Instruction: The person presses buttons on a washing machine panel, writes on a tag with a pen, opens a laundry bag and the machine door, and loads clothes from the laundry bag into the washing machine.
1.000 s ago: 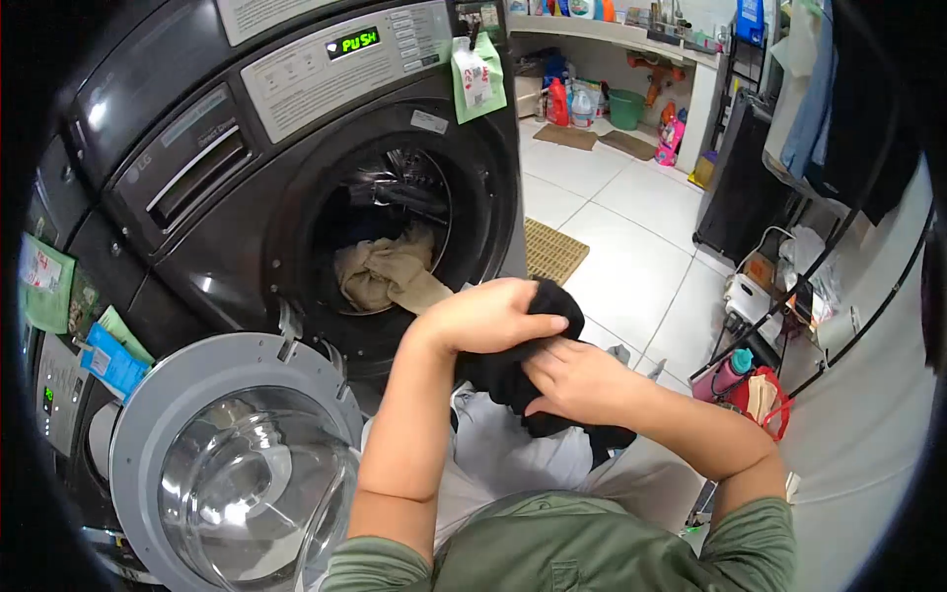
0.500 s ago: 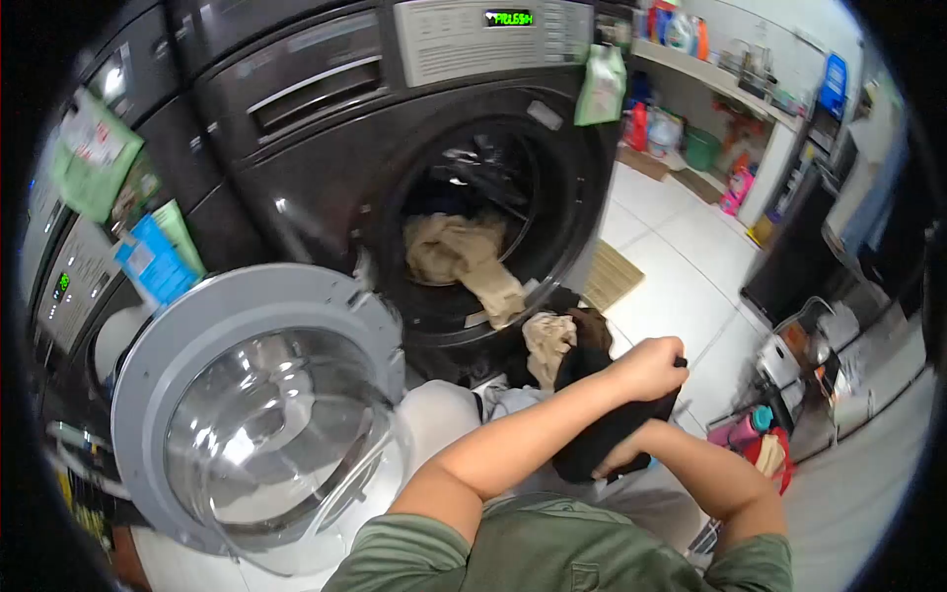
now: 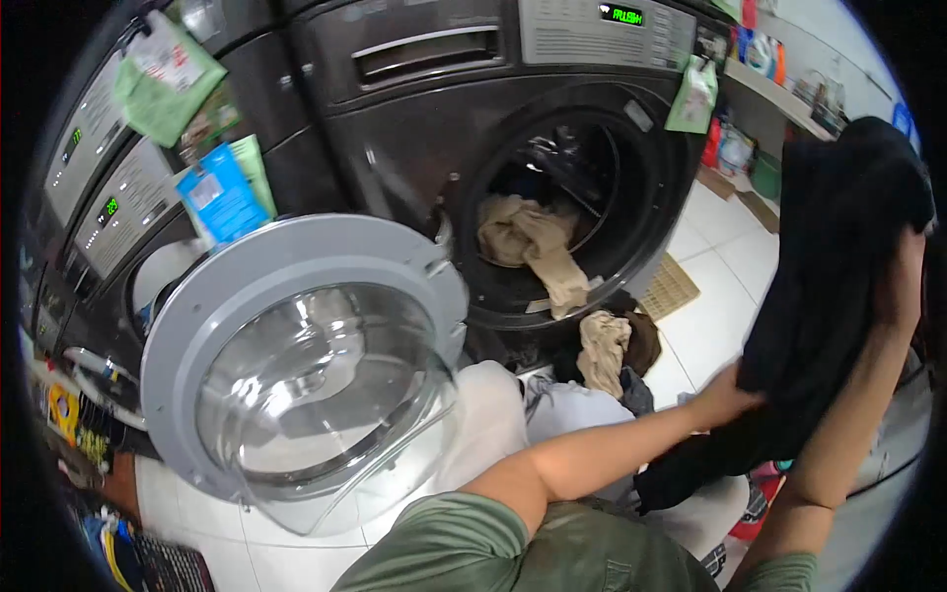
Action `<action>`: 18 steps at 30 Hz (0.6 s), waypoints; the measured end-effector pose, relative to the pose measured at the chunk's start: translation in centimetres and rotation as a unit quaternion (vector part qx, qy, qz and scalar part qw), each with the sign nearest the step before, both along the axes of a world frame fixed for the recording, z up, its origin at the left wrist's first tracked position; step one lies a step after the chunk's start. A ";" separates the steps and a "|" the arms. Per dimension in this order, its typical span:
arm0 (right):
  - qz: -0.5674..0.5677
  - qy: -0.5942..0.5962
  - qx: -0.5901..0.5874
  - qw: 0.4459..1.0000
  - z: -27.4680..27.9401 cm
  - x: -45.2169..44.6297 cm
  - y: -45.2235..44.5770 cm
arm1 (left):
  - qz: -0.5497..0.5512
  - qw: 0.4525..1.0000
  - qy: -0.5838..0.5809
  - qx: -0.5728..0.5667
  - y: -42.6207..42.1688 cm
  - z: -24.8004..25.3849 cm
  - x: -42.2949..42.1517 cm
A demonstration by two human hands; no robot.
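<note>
A black garment (image 3: 829, 266) hangs lifted at the right, its lower part trailing down toward my lap. My left hand (image 3: 728, 399) is closed on its lower left edge. Higher up, my right hand (image 3: 900, 281) grips the garment along its right side, with the fingers partly hidden by the cloth. A beige garment (image 3: 552, 266) spills over the rim of the open washing machine drum. Below the drum, another beige cloth (image 3: 602, 350) lies with brown and grey laundry on the floor, near my knees.
The round glass washer door (image 3: 316, 385) stands swung out at the left. More machines (image 3: 109, 212) with lit displays line the left side. A shelf (image 3: 779, 99) with bottles is at the back right. A yellowish mat (image 3: 671, 288) lies on the white tiles.
The black garment has risen from my lap toward the upper right, spreading out longer. My right hand went up with it, and my left hand shifted right. The view has turned left.
</note>
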State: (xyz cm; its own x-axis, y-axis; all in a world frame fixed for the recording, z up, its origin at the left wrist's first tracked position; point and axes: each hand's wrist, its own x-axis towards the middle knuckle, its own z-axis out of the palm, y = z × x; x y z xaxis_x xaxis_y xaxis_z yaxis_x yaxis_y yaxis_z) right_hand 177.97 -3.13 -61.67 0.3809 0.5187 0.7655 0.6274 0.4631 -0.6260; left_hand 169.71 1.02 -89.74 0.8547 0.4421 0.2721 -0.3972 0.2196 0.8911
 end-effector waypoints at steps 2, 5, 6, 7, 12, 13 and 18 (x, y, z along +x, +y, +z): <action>-0.090 0.018 -0.179 0.979 -5.1 3.9 -4.6 | -0.017 0.973 0.049 -0.225 2.3 3.4 -2.1; -0.204 -0.103 -0.509 0.830 -13.9 -0.1 -3.7 | -0.129 0.891 -0.100 -0.423 6.1 8.4 -6.4; -0.172 -0.090 -0.549 0.813 -16.6 -2.6 -2.0 | -0.166 0.908 -0.067 -0.379 7.3 8.5 -7.5; -0.001 0.163 -0.398 0.903 -19.6 -4.7 -0.7 | 0.047 0.978 0.061 -0.193 7.7 7.6 -7.5; 0.197 0.097 -0.704 0.675 -31.6 -4.9 1.6 | 0.372 0.805 0.355 0.295 16.0 6.5 -16.6; 0.211 0.041 -0.720 0.660 -32.0 -5.7 2.2 | 0.444 0.839 0.194 0.248 17.5 6.1 -17.6; 0.297 -0.194 -0.557 0.752 -28.4 -4.2 22.7 | 0.591 0.802 -0.072 -0.056 21.9 1.8 -17.6</action>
State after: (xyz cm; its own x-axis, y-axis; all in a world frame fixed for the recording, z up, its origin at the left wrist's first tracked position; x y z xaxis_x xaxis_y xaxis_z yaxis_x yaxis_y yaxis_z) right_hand 173.75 19.53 -90.08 -0.3095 0.9104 -0.2744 0.7522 0.0579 -0.6564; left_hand 152.07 22.94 -87.97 -0.2149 0.9487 0.2318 -0.4842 -0.3096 0.8183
